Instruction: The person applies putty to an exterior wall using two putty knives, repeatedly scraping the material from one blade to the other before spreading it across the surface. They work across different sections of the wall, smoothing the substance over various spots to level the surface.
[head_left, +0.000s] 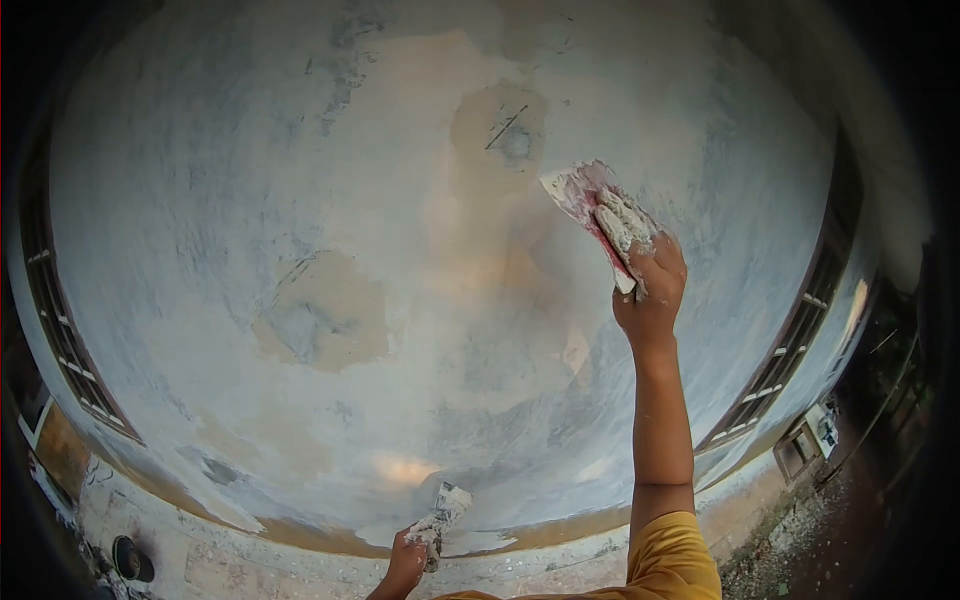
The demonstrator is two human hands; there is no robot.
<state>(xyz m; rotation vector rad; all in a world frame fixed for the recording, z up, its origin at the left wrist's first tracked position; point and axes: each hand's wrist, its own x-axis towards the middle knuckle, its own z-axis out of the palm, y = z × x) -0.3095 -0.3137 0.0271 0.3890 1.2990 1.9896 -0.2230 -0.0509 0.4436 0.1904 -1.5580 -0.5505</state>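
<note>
My right hand [656, 285] is raised high and wrapped around a plastering trowel [582, 190] with a reddish, putty-smeared blade. Thick whitish putty [625, 222] clings to the trowel near my fingers. The blade is close to the grey-white wall [420, 220]; whether it touches cannot be made out. Low in the view, my left hand [404, 565] grips a putty knife [450, 506], its blade pointing up and caked with putty. To the left of the trowel, a beige patch [470, 150] on the wall has a dark diagonal mark.
Another beige patch [350, 310] with cracks lies at left on the wall. Barred windows stand at the left [62, 320] and right [790, 340]. Below runs a pale ledge [250, 570], with a dark round container [130, 558] at lower left. Rubble [790, 545] lies at lower right.
</note>
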